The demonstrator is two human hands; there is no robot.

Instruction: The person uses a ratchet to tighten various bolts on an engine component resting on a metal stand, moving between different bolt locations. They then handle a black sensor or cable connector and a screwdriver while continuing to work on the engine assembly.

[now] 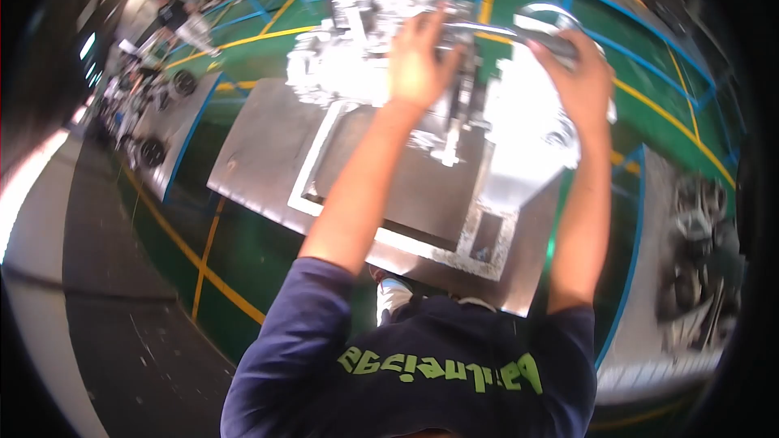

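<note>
My right hand [580, 73] is closed around the dark handle of a long-handled wrench [507, 31], whose bright shaft runs left toward my left hand [418, 65]. Over the silvery engine or gearbox assembly [320, 69], that left hand lies with its fingers stretched and thumb apart. The wrench's far end meets it near the index finger; glare and blur hide whether it touches the tool or only the metal. A large pale metal housing [527, 130] is below my right hand. Both metal bodies are above a metal frame [389, 239] on the workbench [260, 142].
To the left, a bench [182, 134] carries wheeled metal parts. Dark and grey metal parts lie on another bench [641, 308] at the right. A person [174, 16] is at the far left. The green floor [251, 49] has yellow lines; blue rails [641, 45] cross the back.
</note>
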